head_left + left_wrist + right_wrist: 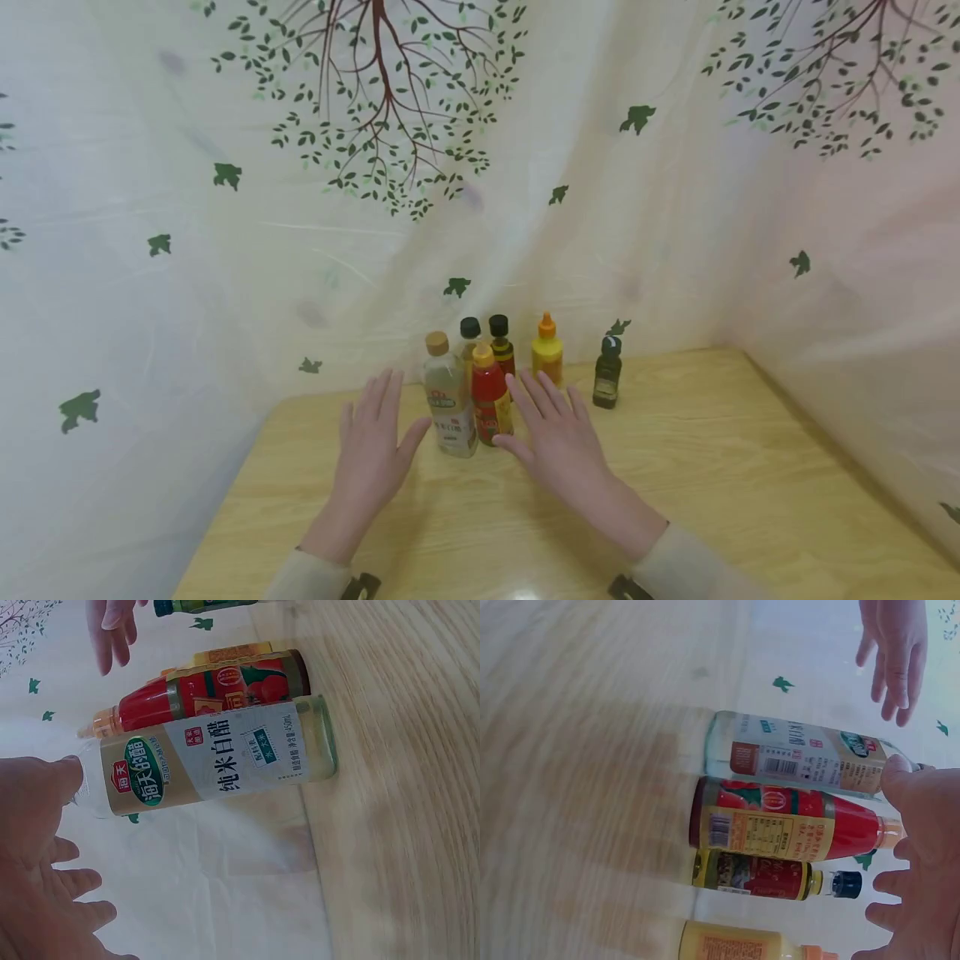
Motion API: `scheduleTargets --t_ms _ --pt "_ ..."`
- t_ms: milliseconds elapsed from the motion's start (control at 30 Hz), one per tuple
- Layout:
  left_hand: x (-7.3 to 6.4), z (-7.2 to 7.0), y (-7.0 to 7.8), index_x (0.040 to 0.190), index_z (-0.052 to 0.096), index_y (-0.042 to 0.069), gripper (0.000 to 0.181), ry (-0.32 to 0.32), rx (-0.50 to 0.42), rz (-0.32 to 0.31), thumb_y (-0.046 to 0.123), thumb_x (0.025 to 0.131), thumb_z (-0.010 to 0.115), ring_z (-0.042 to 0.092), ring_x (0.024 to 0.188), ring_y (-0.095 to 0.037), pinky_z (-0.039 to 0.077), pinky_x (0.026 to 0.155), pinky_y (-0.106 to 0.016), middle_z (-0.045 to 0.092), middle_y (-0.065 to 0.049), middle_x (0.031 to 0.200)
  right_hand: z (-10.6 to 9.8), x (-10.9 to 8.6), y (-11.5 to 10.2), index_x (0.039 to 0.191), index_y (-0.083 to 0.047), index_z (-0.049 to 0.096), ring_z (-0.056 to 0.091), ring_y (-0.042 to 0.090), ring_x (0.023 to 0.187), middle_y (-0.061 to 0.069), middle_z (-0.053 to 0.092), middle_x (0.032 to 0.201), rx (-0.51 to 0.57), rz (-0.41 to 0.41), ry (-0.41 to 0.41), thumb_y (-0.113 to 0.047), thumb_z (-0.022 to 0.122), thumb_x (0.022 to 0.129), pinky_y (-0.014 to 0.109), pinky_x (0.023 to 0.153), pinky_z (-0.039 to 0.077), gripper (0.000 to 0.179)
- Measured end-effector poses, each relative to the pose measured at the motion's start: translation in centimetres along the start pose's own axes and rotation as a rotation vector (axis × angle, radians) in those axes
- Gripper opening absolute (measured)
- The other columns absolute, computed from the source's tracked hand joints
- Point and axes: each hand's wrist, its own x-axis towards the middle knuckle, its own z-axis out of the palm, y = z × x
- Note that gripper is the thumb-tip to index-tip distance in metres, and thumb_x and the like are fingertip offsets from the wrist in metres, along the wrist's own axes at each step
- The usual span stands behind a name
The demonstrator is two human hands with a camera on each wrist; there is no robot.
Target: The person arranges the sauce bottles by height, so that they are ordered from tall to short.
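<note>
My left hand (369, 454) is held above the table, fingers straight and thumb spread, left of a clear vinegar bottle (452, 417) with a tan cap. My right hand (564, 442) hovers at the other side with straight fingers, near a red ketchup squeeze bottle (490, 396). Neither hand holds anything. Vinegar and ketchup stand side by side, as the left wrist view also shows with the vinegar label (217, 754) facing it. Behind them are two black-capped bottles, one with a dark red label (761, 876), the other (469, 327) mostly hidden.
A yellow squeeze bottle (547, 354) with an orange tip stands behind my right hand. Farther right is a small dark bottle (607, 375). The wooden table (712, 467) meets a pale curtain (337, 275) printed with branches and leaves at its back and sides.
</note>
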Motion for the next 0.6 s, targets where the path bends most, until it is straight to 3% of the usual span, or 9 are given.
scheduleTargets --t_ms 233,600 --pt "0.6 0.0 0.2 0.175 0.024 0.005 0.084 -0.022 -0.040 -0.023 0.038 0.111 0.068 0.021 0.165 -0.047 0.006 0.132 -0.073 0.027 -0.022 0.178 -0.3 1.2 -0.7 0.177 -0.018 0.028 0.028 0.039 0.165 0.014 0.035 0.177 0.061 0.056 -0.026 -0.063 0.064 0.107 0.070 0.132 0.018 0.091" --pt "1.7 0.2 0.5 0.173 0.028 0.003 0.081 0.001 -0.108 -0.021 0.034 0.111 0.070 0.026 0.163 -0.047 0.010 0.132 -0.072 0.032 -0.025 0.176 0.3 3.2 -0.8 0.176 -0.014 0.029 0.037 0.037 0.161 0.014 0.039 0.175 0.170 0.072 0.044 -0.059 0.063 0.109 0.067 0.132 0.023 0.087"
